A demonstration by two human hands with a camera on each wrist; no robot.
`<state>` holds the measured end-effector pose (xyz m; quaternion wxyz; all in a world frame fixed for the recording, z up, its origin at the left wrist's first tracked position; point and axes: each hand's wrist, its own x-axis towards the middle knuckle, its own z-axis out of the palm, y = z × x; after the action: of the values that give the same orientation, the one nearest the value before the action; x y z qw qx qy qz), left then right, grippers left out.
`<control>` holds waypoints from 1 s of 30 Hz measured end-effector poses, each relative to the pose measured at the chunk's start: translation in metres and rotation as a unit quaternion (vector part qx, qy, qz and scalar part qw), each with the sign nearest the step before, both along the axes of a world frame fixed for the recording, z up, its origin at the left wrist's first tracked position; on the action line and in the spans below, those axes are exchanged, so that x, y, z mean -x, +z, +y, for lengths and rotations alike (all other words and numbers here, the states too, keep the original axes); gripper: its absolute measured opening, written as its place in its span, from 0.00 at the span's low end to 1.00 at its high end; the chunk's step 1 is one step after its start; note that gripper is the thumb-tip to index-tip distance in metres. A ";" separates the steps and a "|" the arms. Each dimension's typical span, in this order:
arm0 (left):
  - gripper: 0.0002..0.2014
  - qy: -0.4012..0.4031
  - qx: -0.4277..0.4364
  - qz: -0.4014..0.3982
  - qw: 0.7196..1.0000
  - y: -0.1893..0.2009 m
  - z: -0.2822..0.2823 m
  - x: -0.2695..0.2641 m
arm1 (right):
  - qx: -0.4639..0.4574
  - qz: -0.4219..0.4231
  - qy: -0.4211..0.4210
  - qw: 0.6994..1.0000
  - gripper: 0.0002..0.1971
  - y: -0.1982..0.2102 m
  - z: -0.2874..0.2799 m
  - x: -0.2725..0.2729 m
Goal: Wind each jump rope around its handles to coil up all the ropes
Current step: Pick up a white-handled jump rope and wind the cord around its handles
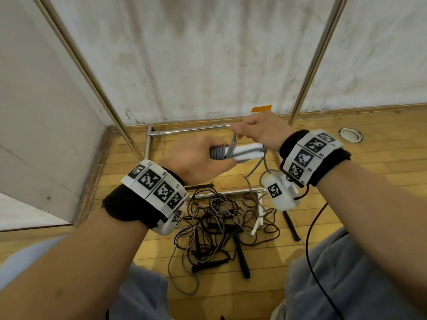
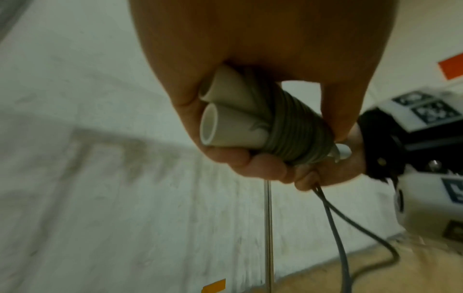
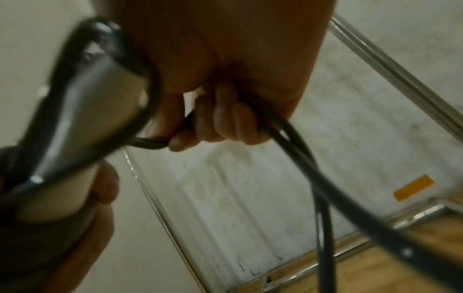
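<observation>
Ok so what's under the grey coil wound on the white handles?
Two white handles side by side lie under the grey coil. The left hand covers the coil's far side, so what's under there can't be seen.

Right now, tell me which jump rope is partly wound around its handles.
The grey rope with white handles, gripped by the left hand. The other ropes lie loose and tangled on the floor.

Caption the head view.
Left hand grips white handles; right hand winds grey rope around them.
</observation>
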<state>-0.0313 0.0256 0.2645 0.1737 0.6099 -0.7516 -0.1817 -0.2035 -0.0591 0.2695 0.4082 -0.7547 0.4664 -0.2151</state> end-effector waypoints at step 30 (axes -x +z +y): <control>0.08 0.161 0.088 0.292 0.939 0.010 -0.024 -0.016 | 0.048 -0.073 -0.030 0.996 0.13 -0.018 0.034 -0.037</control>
<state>-0.0151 0.0020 0.2749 0.4654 0.6251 -0.5724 -0.2550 -0.1667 -0.0249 0.2511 0.3974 -0.7414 0.4471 -0.3041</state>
